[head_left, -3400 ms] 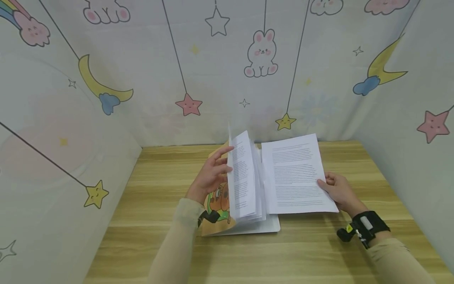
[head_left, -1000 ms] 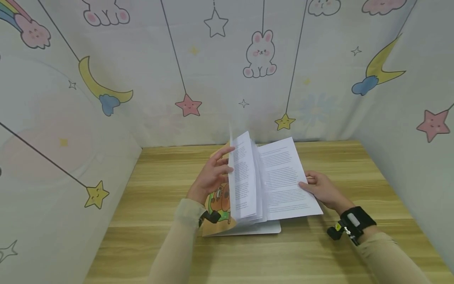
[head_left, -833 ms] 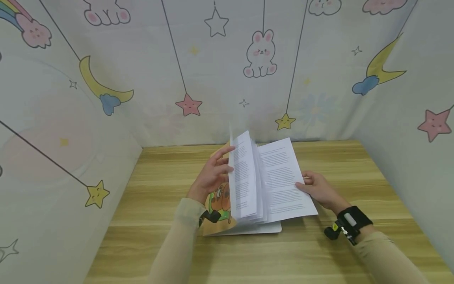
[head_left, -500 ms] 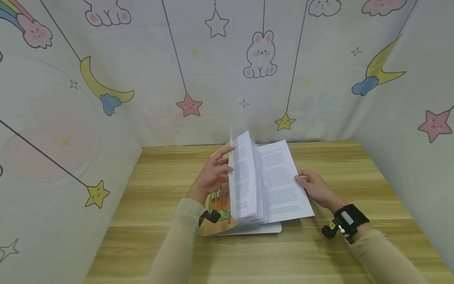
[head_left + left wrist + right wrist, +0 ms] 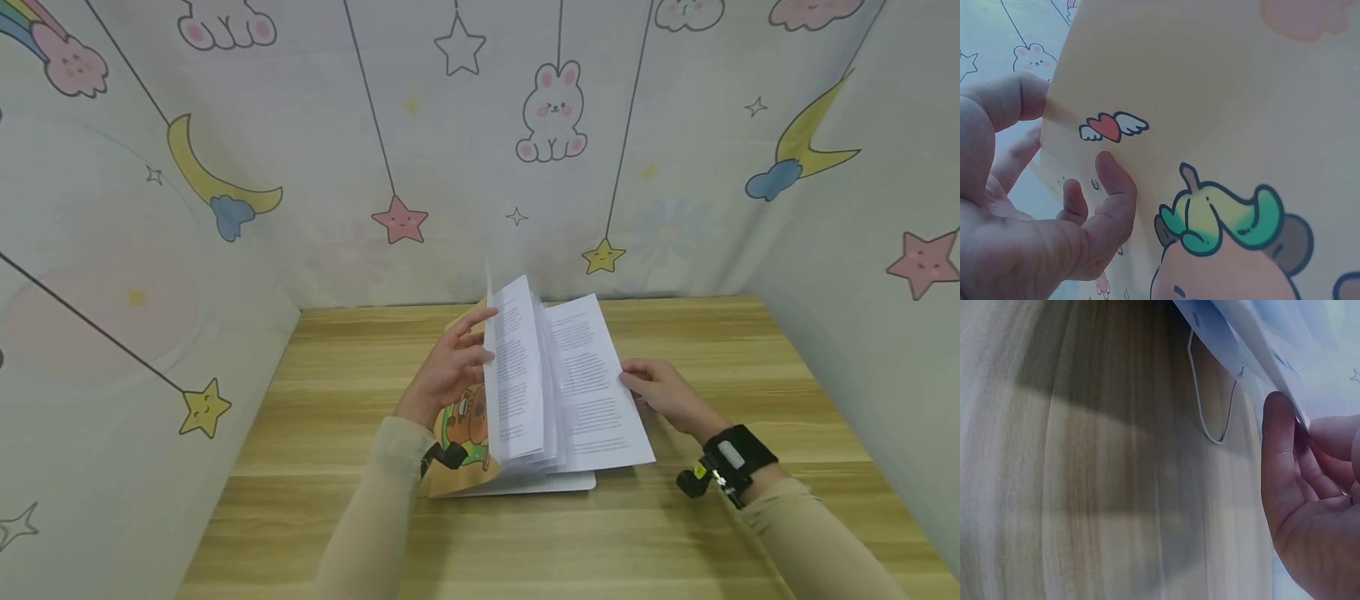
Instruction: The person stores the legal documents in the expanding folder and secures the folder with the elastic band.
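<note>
In the head view a folder with an orange cartoon cover stands partly open on the table, its clear sleeves holding printed pages. My left hand holds the raised cover and front pages, fingertips hooked over their edge. The left wrist view shows the cover close up, with curled fingers in front of it. A printed sheet of paper reaches out of the folder to the right, its left part lying in the sleeves. My right hand pinches its right edge between thumb and fingers.
The wood-grain table ends at a white cartoon-printed backdrop, with similar panels on both sides. A thin pale loop shows under the sheet in the right wrist view. Each wrist wears a small black camera.
My right hand has moved left with the sheet, and less of it sticks out of the folder. The fingers now hold nearer its edge. My left hand and the cover stay put.
</note>
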Demonstrator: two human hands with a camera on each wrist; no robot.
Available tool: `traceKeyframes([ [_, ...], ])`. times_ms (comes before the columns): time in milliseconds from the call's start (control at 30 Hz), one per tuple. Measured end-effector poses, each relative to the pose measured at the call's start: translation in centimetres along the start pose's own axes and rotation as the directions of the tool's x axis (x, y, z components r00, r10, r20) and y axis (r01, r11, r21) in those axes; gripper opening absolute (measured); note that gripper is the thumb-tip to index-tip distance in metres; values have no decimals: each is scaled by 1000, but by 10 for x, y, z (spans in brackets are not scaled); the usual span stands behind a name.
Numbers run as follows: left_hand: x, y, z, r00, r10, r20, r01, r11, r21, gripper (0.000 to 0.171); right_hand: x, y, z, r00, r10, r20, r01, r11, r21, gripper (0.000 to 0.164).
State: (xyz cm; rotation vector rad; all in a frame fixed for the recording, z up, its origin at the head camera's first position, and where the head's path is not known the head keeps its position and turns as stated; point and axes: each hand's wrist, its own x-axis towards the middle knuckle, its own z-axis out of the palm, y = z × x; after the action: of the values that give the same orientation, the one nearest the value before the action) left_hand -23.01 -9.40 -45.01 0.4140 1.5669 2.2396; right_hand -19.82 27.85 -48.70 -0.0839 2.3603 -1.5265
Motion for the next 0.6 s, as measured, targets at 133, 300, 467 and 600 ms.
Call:
traceKeyframes([
  [133,1,0,0,1000,7,8,-7,1000,4,66,1,-1,2,1000,-1,11,1,1000,14,39],
  [300,1,-1,-1,1000,9,10,-9,1000,11,66,3,-1,6,999,-15,32,14,999,39,40],
  [467,2,-1,-1,1000,6,7,-6,1000,15,70,6,-1,12,999,-15,45,13,998,57,42],
  [600,1,0,-1,1000,4,3,-4,1000,14,72,8,-3,17,998,-16,63,11,997,78,45],
])
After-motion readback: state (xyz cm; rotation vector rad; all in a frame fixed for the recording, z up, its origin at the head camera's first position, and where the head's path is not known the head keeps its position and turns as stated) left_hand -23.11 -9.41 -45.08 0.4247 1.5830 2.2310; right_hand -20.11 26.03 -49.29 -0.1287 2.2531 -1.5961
